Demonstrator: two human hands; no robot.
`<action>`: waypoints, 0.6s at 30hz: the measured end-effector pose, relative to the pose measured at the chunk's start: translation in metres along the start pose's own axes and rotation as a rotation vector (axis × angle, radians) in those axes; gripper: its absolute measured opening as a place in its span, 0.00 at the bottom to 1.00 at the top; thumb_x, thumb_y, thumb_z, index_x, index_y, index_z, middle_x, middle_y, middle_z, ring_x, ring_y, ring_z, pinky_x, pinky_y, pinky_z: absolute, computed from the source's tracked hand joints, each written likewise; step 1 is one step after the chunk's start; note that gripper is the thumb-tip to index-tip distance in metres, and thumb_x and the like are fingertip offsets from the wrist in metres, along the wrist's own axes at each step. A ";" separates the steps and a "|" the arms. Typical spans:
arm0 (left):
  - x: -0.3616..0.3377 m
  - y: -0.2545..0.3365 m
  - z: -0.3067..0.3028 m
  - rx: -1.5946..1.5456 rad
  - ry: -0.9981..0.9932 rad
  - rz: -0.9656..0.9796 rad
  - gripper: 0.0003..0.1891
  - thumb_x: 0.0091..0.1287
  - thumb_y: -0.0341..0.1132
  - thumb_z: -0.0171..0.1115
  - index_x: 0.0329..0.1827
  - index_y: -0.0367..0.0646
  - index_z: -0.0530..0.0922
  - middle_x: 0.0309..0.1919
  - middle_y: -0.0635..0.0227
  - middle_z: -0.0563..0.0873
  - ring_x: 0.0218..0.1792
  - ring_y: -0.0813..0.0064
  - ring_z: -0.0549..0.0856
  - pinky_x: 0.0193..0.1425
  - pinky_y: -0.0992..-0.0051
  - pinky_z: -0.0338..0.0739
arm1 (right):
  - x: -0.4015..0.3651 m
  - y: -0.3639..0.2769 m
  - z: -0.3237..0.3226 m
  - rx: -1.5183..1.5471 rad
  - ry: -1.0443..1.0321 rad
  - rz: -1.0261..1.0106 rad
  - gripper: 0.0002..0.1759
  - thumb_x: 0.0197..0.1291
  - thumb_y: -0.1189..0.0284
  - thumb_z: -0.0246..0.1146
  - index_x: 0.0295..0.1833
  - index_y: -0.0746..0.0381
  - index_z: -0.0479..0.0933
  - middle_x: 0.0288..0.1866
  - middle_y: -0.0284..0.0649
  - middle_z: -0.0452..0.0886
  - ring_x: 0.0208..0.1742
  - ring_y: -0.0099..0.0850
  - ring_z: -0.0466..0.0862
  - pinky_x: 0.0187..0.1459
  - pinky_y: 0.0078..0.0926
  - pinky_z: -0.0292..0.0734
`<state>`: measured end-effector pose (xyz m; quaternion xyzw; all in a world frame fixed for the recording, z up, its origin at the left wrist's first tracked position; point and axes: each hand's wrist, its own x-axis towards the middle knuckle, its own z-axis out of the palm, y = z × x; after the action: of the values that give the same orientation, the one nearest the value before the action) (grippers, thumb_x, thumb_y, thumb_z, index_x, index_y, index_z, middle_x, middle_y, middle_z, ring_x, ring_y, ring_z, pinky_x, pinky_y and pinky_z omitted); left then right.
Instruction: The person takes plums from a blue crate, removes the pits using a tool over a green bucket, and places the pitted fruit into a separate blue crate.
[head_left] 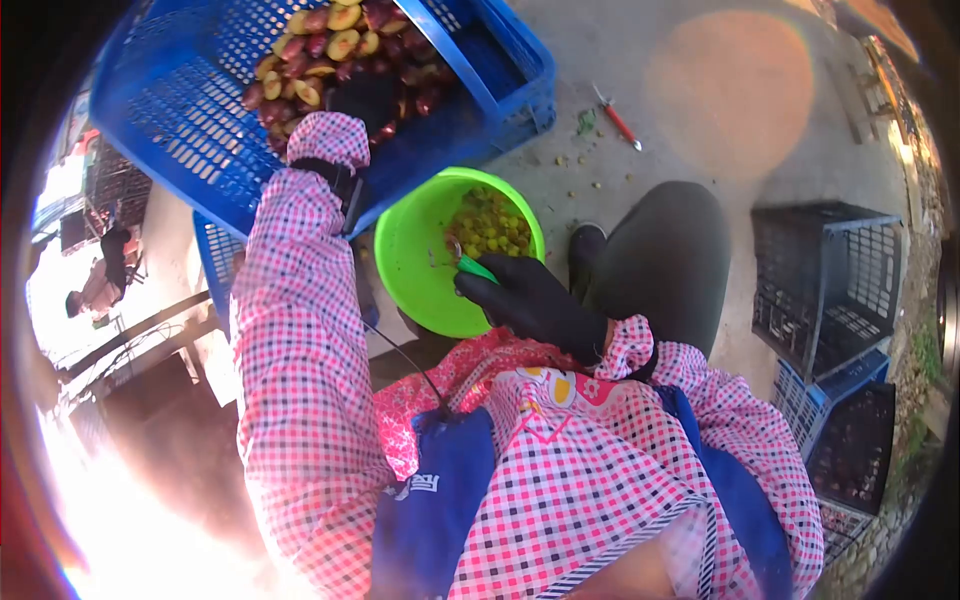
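Observation:
My left hand (364, 103), in a black glove, reaches into a blue crate (185, 125) among halved red-skinned fruit (342, 44). Its fingers are hidden, dark against the fruit. My right hand (530, 300), also gloved in black, is closed round the green handle of a small tool (476, 268). The tool's metal tip lies over a bright green bowl (405, 262). Inside the bowl, small yellow-brown pieces (492, 222) are heaped on the far right side.
A red-handled tool (621, 127) lies on the concrete floor beyond my knee (665, 260). Black and blue crates (825, 285) stand stacked at the right. A person (98, 285) is at the far left. Small bits are scattered on the floor.

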<state>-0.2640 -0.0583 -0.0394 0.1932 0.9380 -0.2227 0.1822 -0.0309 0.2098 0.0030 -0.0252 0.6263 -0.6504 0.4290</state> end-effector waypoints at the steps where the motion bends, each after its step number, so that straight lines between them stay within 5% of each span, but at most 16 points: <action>1: 0.009 0.007 -0.001 -0.084 -0.069 -0.114 0.22 0.66 0.41 0.55 0.65 0.53 0.73 0.56 0.50 0.81 0.57 0.49 0.82 0.56 0.48 0.77 | 0.000 -0.005 -0.001 0.021 0.006 0.001 0.21 0.68 0.55 0.58 0.43 0.65 0.78 0.21 0.33 0.74 0.24 0.22 0.74 0.27 0.24 0.67; 4: 0.019 -0.001 0.022 -0.212 0.088 -0.219 0.23 0.65 0.38 0.57 0.65 0.51 0.73 0.57 0.49 0.80 0.57 0.49 0.82 0.56 0.48 0.77 | 0.002 -0.005 -0.002 0.058 0.006 -0.046 0.22 0.68 0.55 0.58 0.43 0.65 0.79 0.22 0.34 0.75 0.24 0.22 0.74 0.27 0.24 0.68; 6: 0.011 -0.002 0.012 -0.154 -0.017 -0.189 0.21 0.66 0.39 0.55 0.61 0.44 0.75 0.59 0.50 0.78 0.62 0.52 0.77 0.62 0.54 0.74 | 0.000 -0.004 -0.001 0.066 0.002 -0.093 0.22 0.68 0.54 0.58 0.43 0.66 0.79 0.22 0.34 0.75 0.23 0.22 0.75 0.27 0.24 0.69; 9: -0.019 0.002 0.004 -0.076 0.074 0.041 0.19 0.67 0.41 0.57 0.60 0.47 0.76 0.59 0.54 0.80 0.57 0.49 0.82 0.58 0.51 0.76 | -0.004 -0.003 0.004 0.074 0.031 -0.039 0.22 0.69 0.55 0.58 0.42 0.66 0.79 0.22 0.34 0.75 0.22 0.21 0.74 0.25 0.25 0.69; 12: -0.043 -0.003 0.007 -0.317 0.321 -0.238 0.17 0.66 0.41 0.59 0.56 0.48 0.78 0.49 0.58 0.84 0.49 0.52 0.85 0.52 0.56 0.80 | -0.001 -0.003 0.003 -0.043 0.024 -0.059 0.21 0.69 0.55 0.57 0.45 0.65 0.78 0.21 0.32 0.75 0.21 0.21 0.74 0.24 0.24 0.68; 15: -0.082 -0.002 -0.010 -1.168 0.471 -0.008 0.20 0.67 0.42 0.59 0.56 0.38 0.78 0.35 0.63 0.86 0.38 0.63 0.86 0.38 0.62 0.83 | -0.011 -0.009 0.000 0.088 0.070 0.044 0.20 0.70 0.56 0.56 0.48 0.64 0.78 0.23 0.32 0.76 0.21 0.20 0.74 0.24 0.22 0.68; 16: -0.095 -0.002 -0.021 -1.159 0.481 -0.003 0.20 0.67 0.42 0.59 0.56 0.38 0.78 0.35 0.63 0.86 0.38 0.63 0.86 0.38 0.62 0.83 | -0.012 -0.011 -0.003 0.109 0.133 -0.016 0.22 0.69 0.54 0.57 0.47 0.65 0.78 0.24 0.34 0.77 0.22 0.23 0.76 0.26 0.24 0.70; 18: -0.139 0.004 -0.049 -2.196 0.104 -0.151 0.20 0.66 0.42 0.59 0.54 0.35 0.79 0.39 0.64 0.86 0.37 0.69 0.86 0.38 0.69 0.82 | -0.015 -0.014 -0.004 0.129 0.190 -0.089 0.24 0.67 0.52 0.57 0.46 0.66 0.78 0.24 0.36 0.78 0.24 0.26 0.78 0.29 0.27 0.73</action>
<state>-0.1556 -0.0707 0.0594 -0.1226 0.6413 0.7303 0.2010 -0.0313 0.2193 0.0217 0.0364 0.6194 -0.7071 0.3390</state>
